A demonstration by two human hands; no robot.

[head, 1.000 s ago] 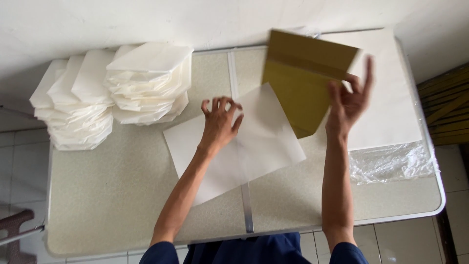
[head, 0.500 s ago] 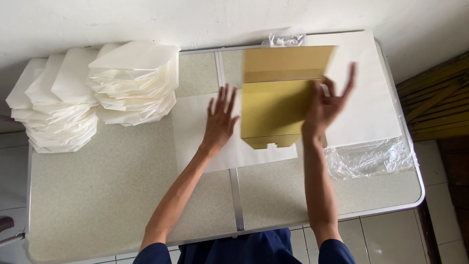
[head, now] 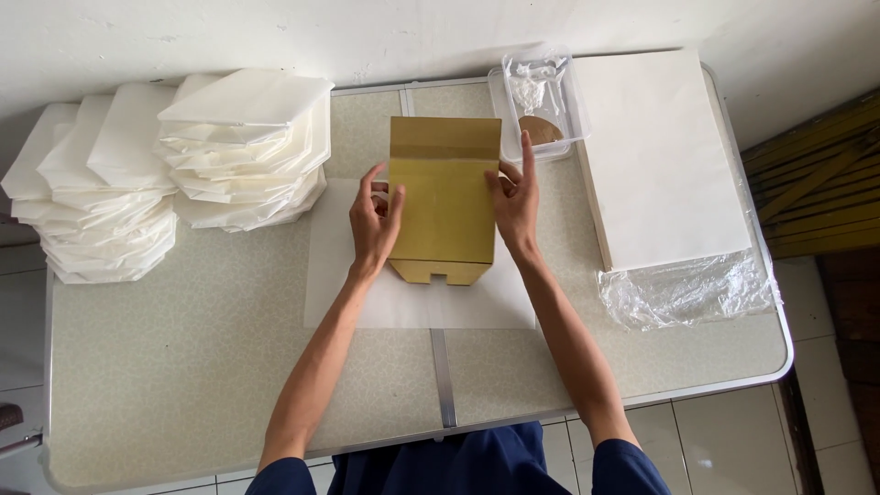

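box (head: pixel 445 197): matt brown card | sheet (head: pixel 348 284): thin white paper | tabletop (head: pixel 183 367): speckled, smooth (metal rim)
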